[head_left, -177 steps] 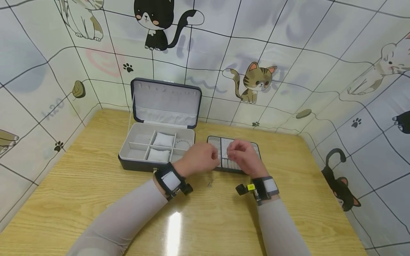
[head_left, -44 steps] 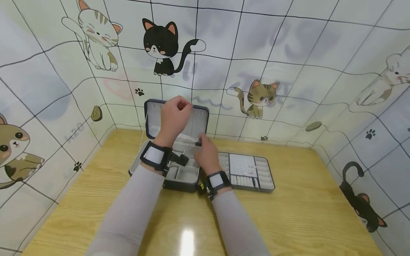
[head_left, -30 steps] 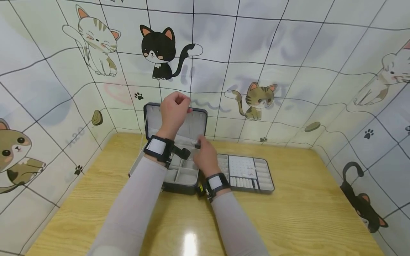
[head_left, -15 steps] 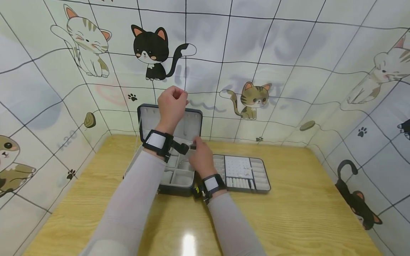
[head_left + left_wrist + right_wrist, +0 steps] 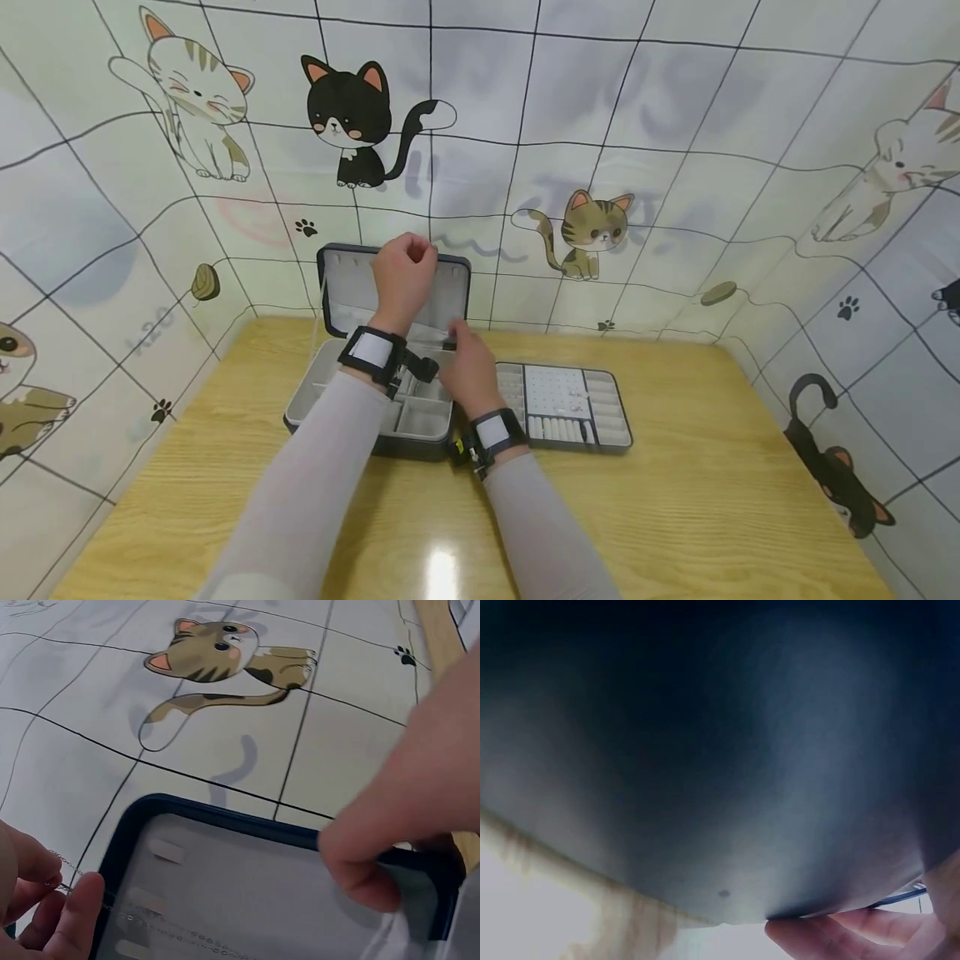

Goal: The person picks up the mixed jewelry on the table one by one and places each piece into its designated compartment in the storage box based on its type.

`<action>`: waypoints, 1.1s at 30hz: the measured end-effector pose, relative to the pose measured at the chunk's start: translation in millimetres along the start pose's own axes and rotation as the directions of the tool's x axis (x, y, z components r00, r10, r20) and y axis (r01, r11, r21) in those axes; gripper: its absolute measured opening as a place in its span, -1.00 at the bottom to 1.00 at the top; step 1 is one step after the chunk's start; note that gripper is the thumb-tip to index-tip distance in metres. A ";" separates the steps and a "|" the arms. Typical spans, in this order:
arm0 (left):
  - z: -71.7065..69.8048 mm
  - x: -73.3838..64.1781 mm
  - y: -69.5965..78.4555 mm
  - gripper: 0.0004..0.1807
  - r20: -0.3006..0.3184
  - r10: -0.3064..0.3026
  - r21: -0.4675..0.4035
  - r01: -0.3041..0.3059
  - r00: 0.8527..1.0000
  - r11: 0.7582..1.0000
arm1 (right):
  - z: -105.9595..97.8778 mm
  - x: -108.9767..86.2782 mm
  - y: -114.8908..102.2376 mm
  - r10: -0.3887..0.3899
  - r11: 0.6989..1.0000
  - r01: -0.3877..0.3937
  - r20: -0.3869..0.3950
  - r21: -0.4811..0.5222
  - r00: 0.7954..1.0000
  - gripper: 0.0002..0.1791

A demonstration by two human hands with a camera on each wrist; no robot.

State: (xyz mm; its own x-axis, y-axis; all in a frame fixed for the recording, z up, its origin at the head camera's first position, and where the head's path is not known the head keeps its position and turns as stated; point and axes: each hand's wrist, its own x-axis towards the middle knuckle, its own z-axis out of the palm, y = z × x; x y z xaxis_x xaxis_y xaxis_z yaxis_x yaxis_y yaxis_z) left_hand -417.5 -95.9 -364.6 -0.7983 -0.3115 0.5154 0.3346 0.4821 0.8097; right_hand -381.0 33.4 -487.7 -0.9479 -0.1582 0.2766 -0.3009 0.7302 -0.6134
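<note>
At the top of the jewelry box lid (image 5: 348, 283), my left hand (image 5: 401, 271) pinches a thin chain necklace. In the left wrist view the necklace (image 5: 196, 936) runs in fine strands from those fingertips across the lid's pale lining, past small white tabs. My right hand (image 5: 471, 375) grips the lid's lower right edge. Its thumb presses inside by the gathered lining pocket (image 5: 390, 934), as the left wrist view shows. Dark blue box wall (image 5: 705, 750) fills most of the right wrist view, with right-hand fingers (image 5: 810, 937) at its edge.
The box base (image 5: 426, 417), divided into compartments, stands below the hands, partly hidden by my left arm. A flat jewelry tray (image 5: 555, 385) with ring rolls and an earring panel lies to its right. A cat-printed cloth (image 5: 480, 150) hangs behind the wooden table (image 5: 675, 492).
Both hands have come from over the tray and the box's right side to the open lid, the chain with them. In the last half second my left hand has dropped slightly; the right has stayed put.
</note>
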 end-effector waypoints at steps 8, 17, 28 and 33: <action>4.3 -13.2 -16.5 -0.87 -0.035 0.095 0.076 -0.092 0.995 0.993 | 1.7 1.9 3.6 -0.005 1.000 0.005 0.000 -0.013 1.000 -0.29; 18.1 -17.7 -27.1 -0.87 -0.087 -0.008 0.016 0.009 0.996 1.000 | 2.3 2.0 2.7 -0.009 0.999 0.009 -0.004 -0.034 1.000 -0.28; 28.2 -17.9 -23.6 -0.80 -0.208 -0.071 -0.048 0.062 0.976 0.997 | 1.1 2.1 3.3 -0.060 0.997 0.058 -0.034 -0.052 0.998 -0.33; 31.8 -17.9 -23.0 -0.83 -0.212 -0.069 -0.027 0.065 0.975 0.998 | 1.8 2.5 4.8 -0.059 0.997 0.058 -0.019 -0.054 0.998 -0.32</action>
State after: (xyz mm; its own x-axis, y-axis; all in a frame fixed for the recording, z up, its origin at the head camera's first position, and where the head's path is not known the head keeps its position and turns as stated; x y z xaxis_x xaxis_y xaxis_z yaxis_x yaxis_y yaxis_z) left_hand -426.8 -75.4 -401.4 -0.6954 -0.5103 0.5061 0.2955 0.4388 0.8486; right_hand -384.9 35.3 -491.3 -0.9265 -0.1883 0.3259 -0.3488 0.7550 -0.5553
